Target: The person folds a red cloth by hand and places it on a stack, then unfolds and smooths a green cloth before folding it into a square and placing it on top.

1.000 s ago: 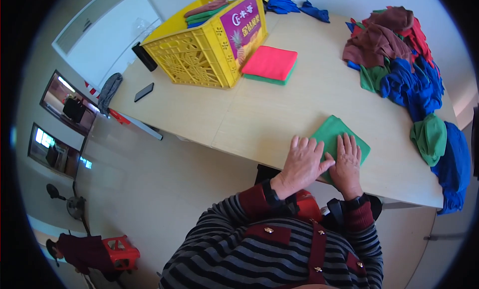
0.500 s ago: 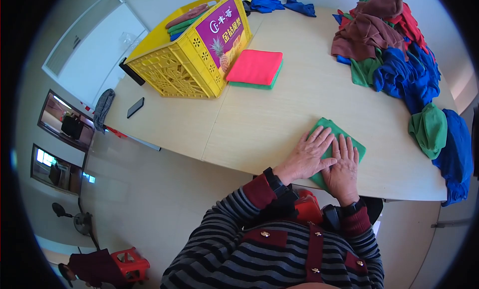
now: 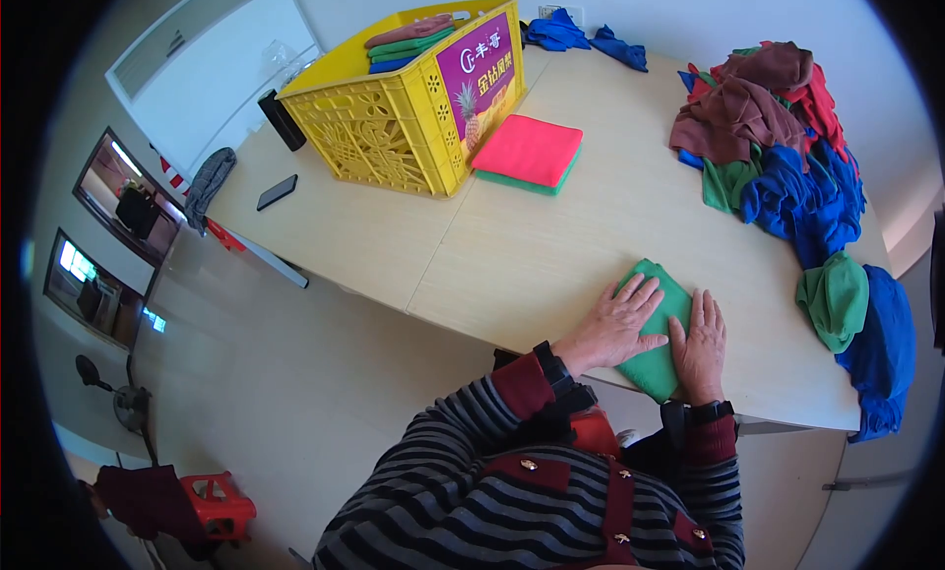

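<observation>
Left hand (image 3: 618, 327), lower centre of the frame: palm down, fingers extended and apart, resting on the cloth, gripping nothing that shows; right hand (image 3: 701, 348), just beside it: fingers straight, laid along the cloth's right side, no grip seen; whether its palm bears on cloth or wood, cannot tell.

Folded green cloth (image 3: 672, 304): between and under the hands, near corner at the front edge of the tabletop (image 3: 581, 245); likely hazards: uneven pressure from the two hands could skew the folds; a pull toward the body could draw that corner over the edge.

Red folded cloth (image 3: 530, 147), upper centre: stacked on a green folded piece (image 3: 541, 189), close against the crate; a knock on either could slide the upper layer out of line.

Yellow crate (image 3: 425, 112), upper left: folded cloths (image 3: 409, 48) inside, near the rim; a sleeve catching the rim might disturb them.

Loose cloth heap (image 3: 738, 117), upper right: tangled brown, red, green and blue; tugging one piece may drag others; crumpled green cloth (image 3: 834, 299), right, beside blue cloth (image 3: 886, 344) hanging past the edge; its own weight could pull it to the floor.

Phone (image 3: 278, 192), left: flat, well apart from the hands; low risk.
</observation>
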`<action>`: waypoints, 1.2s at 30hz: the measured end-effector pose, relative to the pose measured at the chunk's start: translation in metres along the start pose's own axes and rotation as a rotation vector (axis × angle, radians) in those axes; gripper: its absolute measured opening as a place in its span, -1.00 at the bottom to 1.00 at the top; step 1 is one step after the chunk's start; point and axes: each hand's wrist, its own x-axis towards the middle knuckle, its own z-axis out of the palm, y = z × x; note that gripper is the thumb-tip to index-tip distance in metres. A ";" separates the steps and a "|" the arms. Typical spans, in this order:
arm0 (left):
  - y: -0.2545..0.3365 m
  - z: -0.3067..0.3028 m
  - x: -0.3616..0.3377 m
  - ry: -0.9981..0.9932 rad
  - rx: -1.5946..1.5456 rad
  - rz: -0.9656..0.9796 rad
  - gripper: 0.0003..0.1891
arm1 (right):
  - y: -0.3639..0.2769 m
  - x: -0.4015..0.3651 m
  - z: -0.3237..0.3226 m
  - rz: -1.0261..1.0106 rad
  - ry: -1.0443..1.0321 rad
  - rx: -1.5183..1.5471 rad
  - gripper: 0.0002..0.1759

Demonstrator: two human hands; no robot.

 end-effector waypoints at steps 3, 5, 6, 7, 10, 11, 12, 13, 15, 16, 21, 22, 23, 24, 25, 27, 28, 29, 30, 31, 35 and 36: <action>-0.001 0.001 -0.003 0.004 0.005 -0.004 -0.14 | 0.010 0.000 0.002 -0.003 0.002 -0.018 -0.22; 0.001 0.002 -0.003 0.002 0.005 -0.011 -0.14 | 0.014 0.003 0.002 -0.016 -0.016 -0.017 -0.23; 0.002 0.002 -0.003 0.006 0.005 -0.006 -0.14 | 0.016 0.005 0.002 -0.026 -0.035 -0.013 -0.23; 0.004 0.002 -0.005 0.016 0.013 -0.028 -0.14 | 0.017 0.007 0.002 -0.036 -0.054 -0.008 -0.23; 0.010 0.000 -0.009 0.041 0.029 -0.066 -0.14 | 0.017 0.015 0.000 -0.096 -0.072 0.025 -0.23; 0.012 -0.001 -0.010 0.051 0.040 -0.093 -0.15 | 0.017 0.017 -0.002 -0.128 -0.085 0.045 -0.23; 0.014 -0.001 -0.012 0.059 0.049 -0.123 -0.15 | 0.017 0.020 -0.003 -0.126 -0.082 0.044 -0.23; 0.016 -0.001 -0.014 0.067 0.059 -0.152 -0.15 | 0.017 0.023 -0.004 -0.142 -0.102 0.003 -0.24; 0.021 -0.001 -0.017 0.071 0.063 -0.166 -0.15 | 0.012 0.027 -0.008 -0.170 -0.140 -0.077 -0.25; 0.022 -0.002 -0.017 0.072 0.066 -0.182 -0.15 | 0.004 0.026 -0.012 -0.166 -0.132 -0.076 -0.25; 0.026 -0.010 -0.015 0.041 0.063 -0.225 -0.17 | -0.030 0.010 -0.008 -0.108 -0.002 -0.127 -0.26; 0.027 -0.013 -0.013 0.029 0.064 -0.203 -0.17 | -0.031 0.007 -0.002 -0.099 -0.016 -0.105 -0.26; 0.026 -0.016 -0.010 0.033 0.070 -0.183 -0.17 | -0.031 0.005 0.003 -0.090 -0.031 -0.081 -0.27; 0.025 -0.020 -0.007 0.034 0.075 -0.167 -0.16 | -0.032 0.004 0.003 -0.067 -0.030 -0.075 -0.27; 0.023 -0.020 -0.004 0.033 0.080 -0.156 -0.16 | -0.031 0.004 0.003 -0.068 -0.027 -0.058 -0.27; 0.013 -0.010 0.005 0.016 0.056 -0.114 -0.16 | -0.032 0.003 0.003 -0.071 -0.027 -0.018 -0.27; 0.008 -0.003 0.009 0.017 0.029 -0.081 -0.15 | -0.033 0.001 0.005 -0.047 -0.035 -0.007 -0.27; 0.008 0.000 0.011 0.022 0.000 -0.050 -0.15 | -0.033 0.000 0.005 -0.051 -0.035 -0.007 -0.27; 0.009 0.002 0.013 0.006 -0.003 -0.039 -0.15 | -0.033 0.001 0.004 -0.059 -0.030 -0.012 -0.27; 0.008 0.003 0.013 0.022 0.000 -0.033 -0.16 | -0.032 0.002 0.003 -0.070 -0.026 -0.019 -0.27; 0.006 0.002 0.011 0.041 0.000 -0.028 -0.17 | -0.032 0.003 0.002 -0.064 -0.032 0.002 -0.27; 0.006 0.001 0.011 0.032 0.000 -0.030 -0.17 | -0.032 0.002 0.002 -0.057 -0.037 0.002 -0.27</action>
